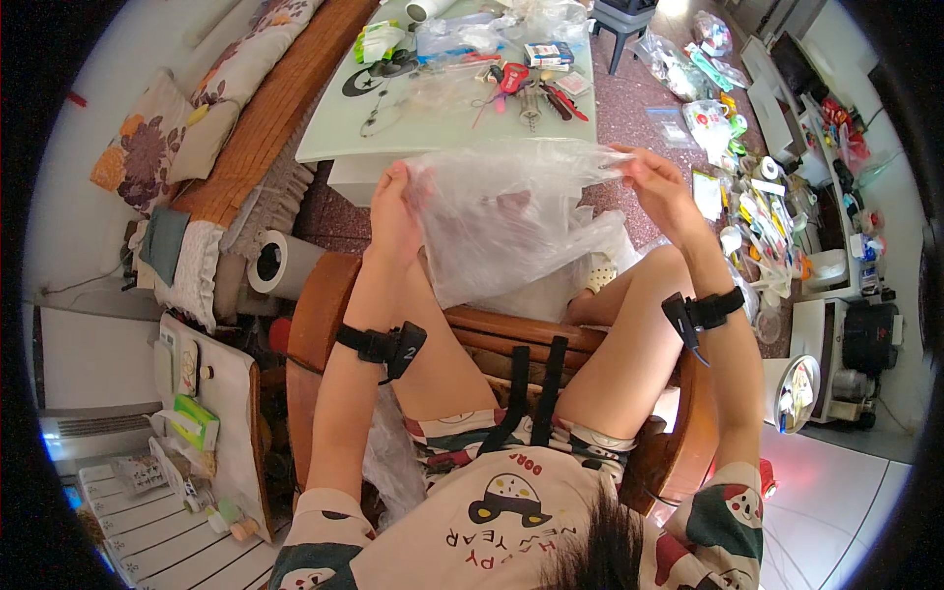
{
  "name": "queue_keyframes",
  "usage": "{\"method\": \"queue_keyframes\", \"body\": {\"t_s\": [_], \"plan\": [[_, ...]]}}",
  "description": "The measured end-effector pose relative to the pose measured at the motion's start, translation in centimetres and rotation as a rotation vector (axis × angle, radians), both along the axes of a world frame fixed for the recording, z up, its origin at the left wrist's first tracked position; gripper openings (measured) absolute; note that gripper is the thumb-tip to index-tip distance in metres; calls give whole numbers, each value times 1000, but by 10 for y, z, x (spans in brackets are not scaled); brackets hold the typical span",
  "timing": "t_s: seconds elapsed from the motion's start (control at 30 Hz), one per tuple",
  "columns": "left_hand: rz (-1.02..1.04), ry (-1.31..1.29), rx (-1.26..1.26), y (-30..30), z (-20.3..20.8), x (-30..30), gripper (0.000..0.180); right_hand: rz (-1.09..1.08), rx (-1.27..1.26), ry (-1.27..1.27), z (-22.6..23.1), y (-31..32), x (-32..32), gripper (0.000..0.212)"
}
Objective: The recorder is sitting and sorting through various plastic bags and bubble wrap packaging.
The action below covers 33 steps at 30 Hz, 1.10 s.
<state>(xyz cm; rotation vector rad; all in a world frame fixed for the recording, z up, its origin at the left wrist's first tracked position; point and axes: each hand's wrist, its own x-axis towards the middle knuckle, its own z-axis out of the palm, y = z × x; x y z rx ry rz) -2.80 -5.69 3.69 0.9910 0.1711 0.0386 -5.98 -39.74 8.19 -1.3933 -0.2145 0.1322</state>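
Both my hands, left hand (393, 211) and right hand (657, 182), pinch a clear plastic bag (516, 211) stretched between them, centre frame, below the cluttered table (339, 133).

pale green table (334, 133) | on it: red-handled tools (511, 79), clear bags (472, 34), white roll (428, 10), small box (548, 53)

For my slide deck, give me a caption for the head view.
Seated person's left hand and right hand stretch a clear plastic bag open.
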Motion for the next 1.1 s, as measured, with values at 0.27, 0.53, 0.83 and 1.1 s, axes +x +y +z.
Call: {"method": "queue_keyframes", "body": {"t_s": [0.27, 0.53, 0.83, 1.1], "plan": [[60, 71, -12, -5, 22, 5, 17, 143, 247, 5, 17, -32, -1, 26], [370, -303, 513, -20, 19, -6, 22, -29, -835, -367, 32, -11, -12, 17], [377, -302, 592, -23, 32, -15, 27, -86, -486, -131, 38, -12, -16, 23], [310, -234, 487, -29, 38, -8, 27, -61, -193, -23, 28, -32, -10, 25]]}}
